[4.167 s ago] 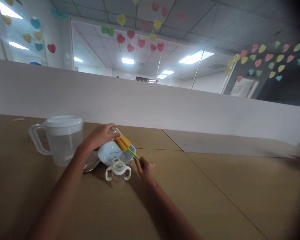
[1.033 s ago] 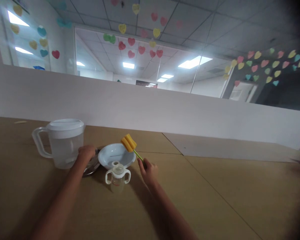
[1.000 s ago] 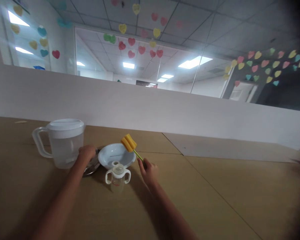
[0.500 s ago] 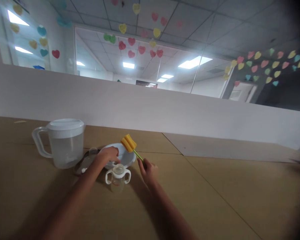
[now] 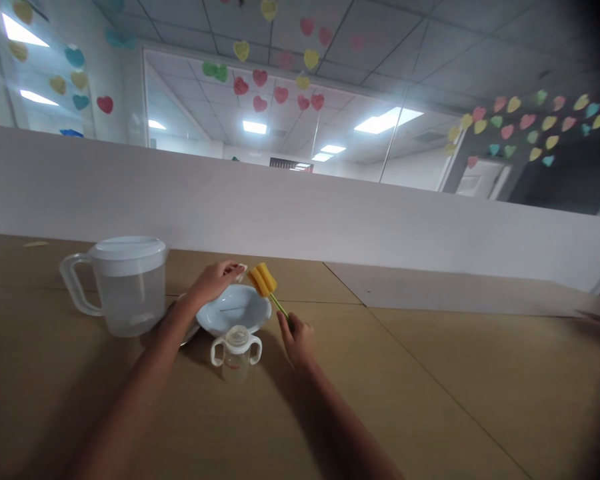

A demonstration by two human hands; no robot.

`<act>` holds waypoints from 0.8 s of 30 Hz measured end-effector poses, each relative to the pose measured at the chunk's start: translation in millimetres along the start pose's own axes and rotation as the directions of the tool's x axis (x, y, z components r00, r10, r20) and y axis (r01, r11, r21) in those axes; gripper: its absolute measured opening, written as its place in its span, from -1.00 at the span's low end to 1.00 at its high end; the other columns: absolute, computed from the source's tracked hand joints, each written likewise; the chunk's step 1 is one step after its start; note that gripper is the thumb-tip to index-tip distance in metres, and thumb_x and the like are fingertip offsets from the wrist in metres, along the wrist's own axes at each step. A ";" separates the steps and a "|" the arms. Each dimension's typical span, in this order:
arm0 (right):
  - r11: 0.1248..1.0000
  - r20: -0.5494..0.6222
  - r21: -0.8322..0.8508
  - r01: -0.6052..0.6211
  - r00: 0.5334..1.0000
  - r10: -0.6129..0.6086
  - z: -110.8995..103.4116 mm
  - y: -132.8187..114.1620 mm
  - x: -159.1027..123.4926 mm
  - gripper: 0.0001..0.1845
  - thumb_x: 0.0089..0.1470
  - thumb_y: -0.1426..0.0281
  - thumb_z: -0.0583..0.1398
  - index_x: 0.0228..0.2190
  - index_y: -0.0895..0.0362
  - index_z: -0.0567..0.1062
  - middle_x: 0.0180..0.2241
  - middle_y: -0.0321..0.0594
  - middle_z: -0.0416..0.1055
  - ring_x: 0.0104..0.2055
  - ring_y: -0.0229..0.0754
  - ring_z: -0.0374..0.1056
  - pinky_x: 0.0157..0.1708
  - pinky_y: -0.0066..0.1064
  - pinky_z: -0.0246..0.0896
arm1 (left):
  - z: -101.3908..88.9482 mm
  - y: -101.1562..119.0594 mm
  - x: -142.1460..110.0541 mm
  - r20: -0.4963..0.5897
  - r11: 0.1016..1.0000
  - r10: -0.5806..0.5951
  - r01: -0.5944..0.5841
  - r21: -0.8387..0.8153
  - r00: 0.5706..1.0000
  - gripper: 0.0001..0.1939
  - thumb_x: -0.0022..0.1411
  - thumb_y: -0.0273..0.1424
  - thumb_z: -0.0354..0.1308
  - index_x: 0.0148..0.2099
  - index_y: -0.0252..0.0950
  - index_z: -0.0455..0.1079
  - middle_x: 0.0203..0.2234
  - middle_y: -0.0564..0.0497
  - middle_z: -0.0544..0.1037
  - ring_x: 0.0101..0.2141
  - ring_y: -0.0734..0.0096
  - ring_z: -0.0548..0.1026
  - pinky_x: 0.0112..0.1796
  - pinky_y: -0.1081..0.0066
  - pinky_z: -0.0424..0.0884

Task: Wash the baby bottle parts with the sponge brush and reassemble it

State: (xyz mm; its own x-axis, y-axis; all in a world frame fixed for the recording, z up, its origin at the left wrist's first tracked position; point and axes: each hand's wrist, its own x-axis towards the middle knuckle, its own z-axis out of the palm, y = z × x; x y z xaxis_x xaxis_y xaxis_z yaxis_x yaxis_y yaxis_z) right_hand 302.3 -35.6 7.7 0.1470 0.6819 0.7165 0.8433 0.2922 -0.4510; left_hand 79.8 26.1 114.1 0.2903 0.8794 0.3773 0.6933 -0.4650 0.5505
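Observation:
My right hand point(image 5: 299, 340) is closed around the green handle of a sponge bottle brush point(image 5: 263, 280), its yellow head raised at the right edge of the white bowl. Above the bowl's far left side, my left hand point(image 5: 214, 280) pinches a small white piece point(image 5: 241, 271), too small to make out, close to the sponge. The shallow white bowl point(image 5: 233, 310) lies below both hands. In front of it stands a clear baby bottle point(image 5: 237, 360), upright and uncapped, with two white handles. My left forearm partly hides a dark tray point(image 5: 190, 333) beside the bowl.
A lidded clear pitcher point(image 5: 135, 293) stands on the left, its handle facing left; it seems to hold water. Behind the brown table point(image 5: 430, 373) runs a white wall point(image 5: 280, 213) with glass above, dotted with heart-shaped notes.
My left hand has risen out of the bowl, up and away from me, with the small white piece now showing in its fingers. The brush has shifted slightly right and up.

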 end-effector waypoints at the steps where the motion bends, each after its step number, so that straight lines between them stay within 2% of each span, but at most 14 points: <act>1: 1.000 0.012 0.001 0.005 1.000 -0.005 0.8 -0.2 -0.7 -0.28 0.19 -0.10 -0.17 -0.68 0.13 0.34 -0.75 -0.31 0.18 -0.69 -0.35 0.00 -0.62 -0.46 -0.19 | -5.5 3.7 -0.5 -0.056 0.994 0.018 -0.024 -0.104 0.998 -0.47 0.24 -0.04 -0.10 -0.04 -0.32 0.44 -0.25 -0.13 0.59 -0.23 0.25 0.53 -0.22 0.37 0.37; 3: 1.000 0.028 0.005 0.026 0.999 -0.026 2.2 -0.9 -2.9 -0.28 0.19 -0.10 -0.17 -0.68 0.13 0.34 -0.75 -0.31 0.17 -0.69 -0.35 -0.02 -0.61 -0.46 -0.20 | -11.9 11.7 -2.9 -0.081 0.963 0.051 -0.071 -0.262 0.995 -0.42 0.20 0.02 -0.09 -0.06 -0.35 0.45 -0.29 -0.11 0.59 -0.29 0.26 0.52 -0.27 0.36 0.39; 6: 0.998 0.029 0.015 0.059 0.998 -0.059 2.2 -1.0 -5.7 -0.29 0.20 -0.08 -0.18 -0.67 0.13 0.35 -0.76 -0.32 0.16 -0.69 -0.36 -0.02 -0.60 -0.46 -0.19 | -13.6 23.5 -8.1 0.003 0.908 0.137 -0.124 -0.399 0.991 -0.44 0.19 0.01 -0.04 -0.12 -0.37 0.47 -0.33 -0.10 0.58 -0.34 0.30 0.51 -0.29 0.35 0.41; 9: 0.997 0.028 0.012 0.081 0.996 -0.081 -0.2 0.5 -5.0 -0.29 0.21 -0.07 -0.19 -0.66 0.13 0.36 -0.75 -0.32 0.17 -0.69 -0.35 0.00 -0.60 -0.47 -0.18 | -15.6 33.5 -14.3 0.091 0.860 0.212 -0.142 -0.490 0.973 -0.51 0.15 -0.06 0.08 -0.07 -0.34 0.47 -0.25 -0.12 0.59 -0.28 0.28 0.52 -0.27 0.32 0.44; 11: 0.996 0.064 0.030 0.086 0.994 -0.088 -1.8 1.2 -3.4 -0.29 0.21 -0.07 -0.18 -0.66 0.12 0.36 -0.75 -0.32 0.17 -0.68 -0.35 0.01 -0.60 -0.47 -0.17 | -19.1 39.6 -18.8 0.100 0.847 0.244 -0.161 -0.507 0.965 -0.54 0.06 -0.16 0.20 -0.03 -0.30 0.46 -0.17 -0.12 0.58 -0.21 0.26 0.53 -0.20 0.28 0.45; 15: 0.992 0.169 0.098 0.073 0.982 -0.089 -2.4 -0.6 -1.4 -0.28 0.22 -0.06 -0.19 -0.66 0.13 0.36 -0.74 -0.32 0.18 -0.68 -0.35 0.02 -0.62 -0.48 -0.19 | -24.8 46.7 -24.9 0.030 0.896 0.307 -0.278 -0.346 0.951 -0.65 -0.01 -0.36 0.25 -0.10 -0.22 0.51 -0.05 -0.06 0.53 -0.12 0.26 0.50 -0.07 0.22 0.43; 17: 0.994 0.202 0.087 0.071 0.976 -0.087 -2.3 -2.1 -1.4 -0.29 0.22 -0.06 -0.18 -0.65 0.13 0.37 -0.73 -0.30 0.21 -0.68 -0.34 0.04 -0.62 -0.47 -0.20 | -25.6 42.6 -24.0 0.036 0.917 0.306 -0.285 -0.280 0.951 -0.66 -0.02 -0.38 0.24 -0.12 -0.19 0.53 -0.06 -0.04 0.54 -0.12 0.26 0.50 -0.06 0.21 0.42; 21: 0.995 0.206 -0.057 0.085 0.976 -0.072 -1.9 -3.6 -2.0 -0.35 0.23 -0.02 -0.12 -0.63 0.11 0.41 -0.71 -0.27 0.28 -0.67 -0.32 0.07 -0.60 -0.44 -0.25 | -33.1 16.6 -17.3 0.086 0.953 0.209 -0.183 -0.242 0.974 -0.55 -0.06 -0.34 0.27 -0.04 -0.23 0.50 -0.12 -0.07 0.57 -0.16 0.21 0.53 -0.09 0.24 0.43; 24: 0.989 0.198 -0.133 0.068 0.979 -0.040 -1.4 -2.8 -1.1 -0.39 0.24 0.02 -0.09 -0.61 0.11 0.44 -0.69 -0.26 0.31 -0.66 -0.33 0.07 -0.59 -0.43 -0.27 | -50.4 -9.6 -15.5 -0.024 0.999 0.043 -0.044 -0.014 0.999 -0.54 -0.02 -0.30 0.25 -0.02 -0.26 0.48 -0.17 -0.12 0.59 -0.19 0.15 0.54 -0.14 0.27 0.42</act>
State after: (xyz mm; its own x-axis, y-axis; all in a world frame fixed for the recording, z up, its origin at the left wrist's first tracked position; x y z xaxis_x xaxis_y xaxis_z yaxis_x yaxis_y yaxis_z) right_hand 300.4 -38.1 8.9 0.0076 0.7886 0.6148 0.9127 0.2457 -0.3265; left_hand 35.4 11.8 140.5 0.3042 0.8558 0.4185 0.6708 -0.5044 0.5437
